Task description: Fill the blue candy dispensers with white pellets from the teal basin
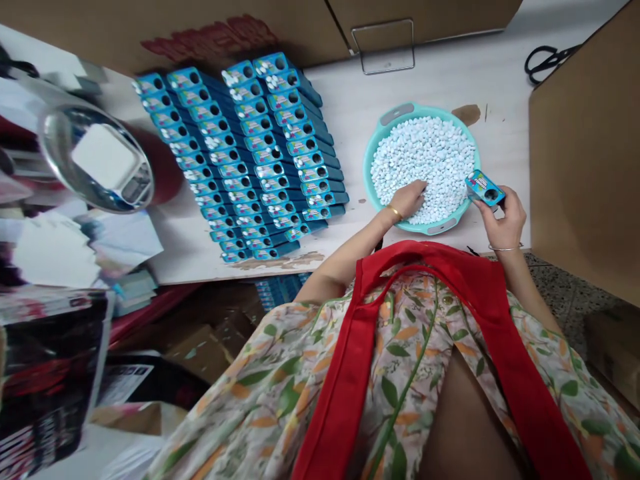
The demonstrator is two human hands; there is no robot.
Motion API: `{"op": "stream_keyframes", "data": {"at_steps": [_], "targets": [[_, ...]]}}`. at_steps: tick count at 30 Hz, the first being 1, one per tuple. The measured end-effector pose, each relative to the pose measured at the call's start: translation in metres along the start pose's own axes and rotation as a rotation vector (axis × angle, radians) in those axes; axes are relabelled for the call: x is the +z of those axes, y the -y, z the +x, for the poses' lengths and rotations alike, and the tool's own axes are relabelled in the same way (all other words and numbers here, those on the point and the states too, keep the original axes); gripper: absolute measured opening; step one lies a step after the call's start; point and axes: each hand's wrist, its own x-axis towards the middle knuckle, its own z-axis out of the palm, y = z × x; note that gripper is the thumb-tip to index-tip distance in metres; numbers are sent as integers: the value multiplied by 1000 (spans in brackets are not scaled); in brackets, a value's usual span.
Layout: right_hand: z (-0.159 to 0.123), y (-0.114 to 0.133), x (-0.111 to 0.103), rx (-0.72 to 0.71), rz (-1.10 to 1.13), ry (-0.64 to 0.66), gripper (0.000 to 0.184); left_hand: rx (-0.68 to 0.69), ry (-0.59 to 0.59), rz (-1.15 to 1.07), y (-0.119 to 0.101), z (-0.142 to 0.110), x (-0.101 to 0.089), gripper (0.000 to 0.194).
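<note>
My left hand (pixel 407 199) reaches into a round turquoise basin (pixel 371 180) of small white tablets (pixel 425 157). Its fingers are drawn together and bent down among the tablets; the tips are hidden. At the basin's right rim, my right hand (pixel 506 220) grips a small blue box (pixel 484 188) between thumb and fingers. A colourful label and a dark round hole show on the box's upper end. On the left, several rows of similar blue boxes (pixel 267 142) stand packed together, with holes upward and white tablets on some tops.
Cardboard boxes stand along the back (pixel 280 30) and right (pixel 587 153) of the white table (pixel 345 243). Black scissors (pixel 547 63) and a wire handle (pixel 383 70) lie towards the back. A white scale (pixel 107 157) sits on a metal container (pixel 53 143) at left, near papers (pixel 55 250).
</note>
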Motion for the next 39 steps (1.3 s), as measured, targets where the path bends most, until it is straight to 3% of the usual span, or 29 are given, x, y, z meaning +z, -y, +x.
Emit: {"op": "stream_keyframes", "data": {"at_steps": [5, 8, 14, 19, 24, 28, 32, 34, 36, 39], "targets": [[1, -1, 6, -6, 33, 29, 54, 85, -41, -53, 27, -41, -38, 42], [4, 1, 13, -45, 16, 53, 54, 200, -100, -53, 29, -65, -69, 38], [12, 16, 34, -123, -43, 159, 49, 368, -150, 96, -8, -90, -124, 33], [15, 31, 48, -167, -58, 268, 43, 321, -83, 332, -50, -94, -149, 27], [12, 35, 59, -167, -26, 321, 42, 279, -92, 436, -87, -101, -152, 36], [9, 27, 68, -146, 39, 299, 45, 299, -109, 421, -95, -112, -158, 38], [7, 24, 69, -115, 133, 243, 46, 310, -162, 292, -70, -115, -168, 30], [7, 28, 67, -112, 197, 239, 49, 320, -202, 197, -52, -109, -162, 45], [7, 36, 67, -129, 271, 268, 51, 342, -222, 98, -34, -101, -144, 62], [5, 52, 73, -179, 368, 367, 54, 338, -192, -28, -11, -100, -106, 51]]}}
